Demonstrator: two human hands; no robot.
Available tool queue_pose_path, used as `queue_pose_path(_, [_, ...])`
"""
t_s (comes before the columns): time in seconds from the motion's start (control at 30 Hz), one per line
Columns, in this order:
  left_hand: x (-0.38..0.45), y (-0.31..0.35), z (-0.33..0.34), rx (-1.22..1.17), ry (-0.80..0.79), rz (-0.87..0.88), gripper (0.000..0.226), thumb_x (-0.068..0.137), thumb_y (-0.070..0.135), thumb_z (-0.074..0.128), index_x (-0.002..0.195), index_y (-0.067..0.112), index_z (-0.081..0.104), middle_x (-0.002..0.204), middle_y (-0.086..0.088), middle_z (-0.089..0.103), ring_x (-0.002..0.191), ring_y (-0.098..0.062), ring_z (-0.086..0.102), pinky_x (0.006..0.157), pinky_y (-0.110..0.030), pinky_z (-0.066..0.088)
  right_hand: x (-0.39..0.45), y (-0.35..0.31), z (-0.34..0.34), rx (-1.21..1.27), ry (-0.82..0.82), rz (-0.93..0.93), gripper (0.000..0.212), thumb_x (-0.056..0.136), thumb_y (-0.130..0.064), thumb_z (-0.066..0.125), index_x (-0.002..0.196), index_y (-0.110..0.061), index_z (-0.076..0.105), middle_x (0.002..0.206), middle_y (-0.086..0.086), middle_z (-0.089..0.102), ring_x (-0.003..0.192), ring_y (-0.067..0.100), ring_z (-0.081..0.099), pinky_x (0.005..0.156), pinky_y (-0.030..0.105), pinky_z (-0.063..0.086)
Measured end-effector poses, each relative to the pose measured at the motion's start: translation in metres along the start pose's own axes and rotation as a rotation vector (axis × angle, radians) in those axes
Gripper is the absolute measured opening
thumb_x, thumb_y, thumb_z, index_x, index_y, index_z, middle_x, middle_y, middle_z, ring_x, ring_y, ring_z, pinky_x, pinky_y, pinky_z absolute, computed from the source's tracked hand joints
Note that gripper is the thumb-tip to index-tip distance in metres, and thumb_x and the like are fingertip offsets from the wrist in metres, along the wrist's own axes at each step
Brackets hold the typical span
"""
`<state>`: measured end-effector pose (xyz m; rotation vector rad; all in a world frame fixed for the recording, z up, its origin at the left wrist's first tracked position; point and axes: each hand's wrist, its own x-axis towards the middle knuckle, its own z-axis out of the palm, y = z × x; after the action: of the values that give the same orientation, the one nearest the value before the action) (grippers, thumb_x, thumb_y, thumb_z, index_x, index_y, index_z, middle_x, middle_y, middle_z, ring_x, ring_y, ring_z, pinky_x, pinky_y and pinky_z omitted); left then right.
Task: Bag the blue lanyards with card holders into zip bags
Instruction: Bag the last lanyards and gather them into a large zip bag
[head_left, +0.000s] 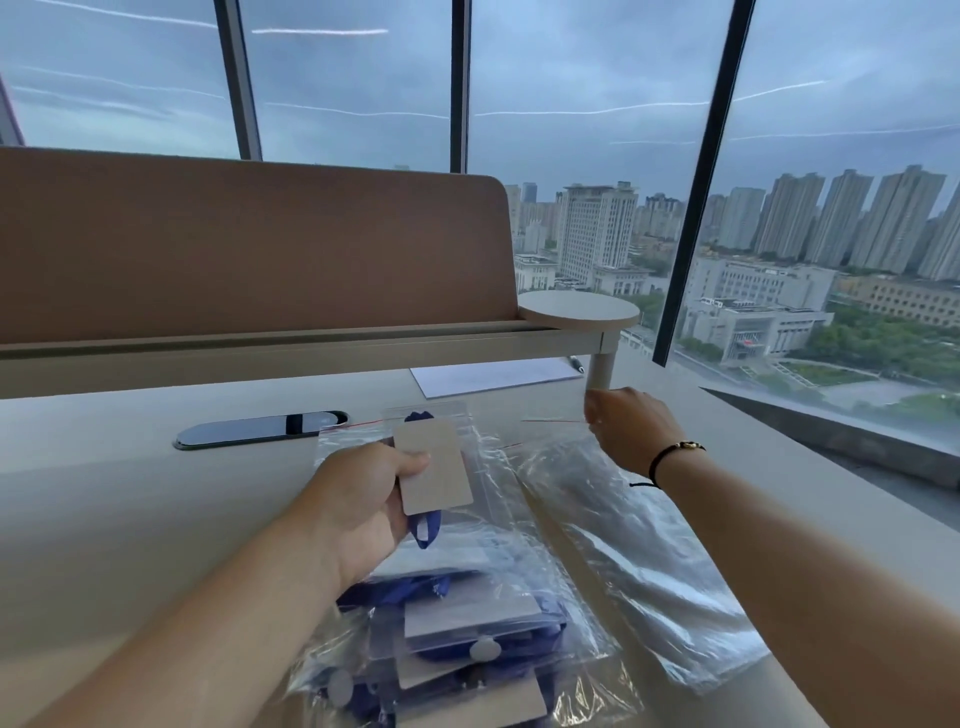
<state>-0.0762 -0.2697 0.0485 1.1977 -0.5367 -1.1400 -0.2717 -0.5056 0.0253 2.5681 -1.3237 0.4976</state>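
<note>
The left hand (358, 499) grips a grey card holder (432, 466) by its edge, thumb on the face, a loop of blue lanyard (427, 527) hanging below the fingers. The right hand (628, 428) reaches forward over a stack of clear zip bags (623, 551); its fingers curl down at a bag's red-striped top edge, though I cannot tell whether they pinch it. Beneath the left wrist lies a pile of bagged lanyards (457, 644). Beyond the right hand, a sheet of paper (493, 375) lies on the desk (130, 493).
</note>
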Motion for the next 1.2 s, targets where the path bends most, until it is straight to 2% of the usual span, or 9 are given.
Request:
queue_pose_path(0.1, [-0.01, 0.007, 0.0, -0.013, 0.001, 0.014, 0.025, 0.099, -0.002, 0.04, 0.108, 0.011, 0.06, 0.081, -0.013, 0.075, 0.076, -0.029, 0.061, 0.053, -0.031, 0.036, -0.002, 0.008, -0.022, 0.108, 0.062, 0.015, 0.022, 0.088, -0.004, 0.05, 0.079, -0.024, 0.05, 0.079, 0.005, 0.063, 0.069, 0.028, 0.059, 0.059, 0.032, 0.046])
queue_pose_path(0.23, [-0.035, 0.018, -0.001, -0.041, -0.023, 0.029, 0.026, 0.099, -0.001, 0.041, 0.114, 0.009, 0.06, 0.096, -0.017, 0.074, 0.083, -0.028, 0.067, 0.057, -0.033, 0.04, -0.012, 0.003, -0.067, 0.214, 0.13, -0.093, 0.026, 0.082, 0.001, 0.051, 0.085, -0.019, 0.067, 0.088, 0.0, 0.063, 0.079, 0.025, 0.06, 0.071, 0.035, 0.052])
queue_pose_path(0.43, [-0.103, 0.051, -0.012, -0.084, -0.053, 0.113, 0.033, 0.099, 0.006, 0.04, 0.122, 0.017, 0.06, 0.103, -0.015, 0.076, 0.074, -0.023, 0.074, 0.053, -0.03, 0.039, -0.067, -0.067, -0.148, 0.113, 0.267, -0.489, 0.028, 0.084, -0.003, 0.047, 0.074, -0.022, 0.064, 0.094, -0.008, 0.063, 0.086, 0.016, 0.06, 0.076, 0.036, 0.054])
queue_pose_path(0.5, [-0.133, 0.06, -0.019, -0.12, -0.072, 0.134, 0.033, 0.098, 0.009, 0.041, 0.125, 0.019, 0.059, 0.11, -0.015, 0.075, 0.085, -0.024, 0.072, 0.051, -0.028, 0.048, -0.093, -0.103, -0.166, 0.105, 0.246, -0.604, 0.029, 0.082, -0.002, 0.045, 0.077, -0.025, 0.062, 0.102, -0.008, 0.066, 0.094, 0.016, 0.062, 0.082, 0.035, 0.054])
queue_pose_path(0.67, [-0.195, 0.054, -0.047, -0.218, -0.041, 0.167, 0.038, 0.097, 0.009, 0.043, 0.131, 0.016, 0.057, 0.109, -0.019, 0.074, 0.087, -0.03, 0.071, 0.081, -0.039, 0.044, -0.164, -0.196, -0.167, 0.092, 0.189, -0.837, 0.024, 0.083, -0.006, 0.051, 0.087, -0.023, 0.066, 0.092, -0.005, 0.066, 0.079, 0.017, 0.059, 0.075, 0.033, 0.053])
queue_pose_path(0.87, [-0.247, 0.02, -0.102, -0.391, 0.089, 0.117, 0.035, 0.1, 0.007, 0.043, 0.134, 0.005, 0.052, 0.123, -0.021, 0.066, 0.108, -0.036, 0.062, 0.092, -0.055, 0.05, -0.24, -0.271, -0.124, 0.325, 0.115, -0.82, 0.03, 0.074, -0.003, 0.054, 0.088, -0.023, 0.071, 0.093, -0.005, 0.07, 0.079, 0.019, 0.062, 0.071, 0.034, 0.055])
queue_pose_path(1.03, [-0.273, -0.01, -0.135, -0.433, 0.247, 0.103, 0.027, 0.098, 0.007, 0.046, 0.12, 0.003, 0.059, 0.111, -0.022, 0.067, 0.103, -0.041, 0.062, 0.089, -0.057, 0.05, -0.281, -0.314, -0.105, 0.423, 0.124, -0.787, 0.024, 0.076, -0.009, 0.059, 0.087, -0.026, 0.072, 0.085, -0.008, 0.066, 0.075, 0.016, 0.059, 0.07, 0.028, 0.054])
queue_pose_path(1.13, [-0.284, -0.018, -0.145, -0.366, 0.304, 0.063, 0.016, 0.095, 0.01, 0.048, 0.101, 0.007, 0.063, 0.091, -0.016, 0.062, 0.08, -0.033, 0.058, 0.068, -0.043, 0.045, -0.287, -0.321, -0.104, 0.461, 0.136, -0.766, 0.018, 0.079, -0.011, 0.059, 0.084, -0.023, 0.071, 0.084, -0.006, 0.066, 0.075, 0.017, 0.06, 0.069, 0.03, 0.055])
queue_pose_path(1.2, [-0.286, -0.021, -0.151, -0.36, 0.342, 0.075, 0.015, 0.094, 0.011, 0.051, 0.102, 0.01, 0.063, 0.09, -0.014, 0.059, 0.083, -0.032, 0.056, 0.073, -0.045, 0.043, -0.286, -0.32, -0.106, 0.487, 0.134, -0.73, 0.017, 0.081, -0.011, 0.06, 0.084, -0.023, 0.071, 0.086, -0.007, 0.066, 0.077, 0.017, 0.06, 0.066, 0.031, 0.055])
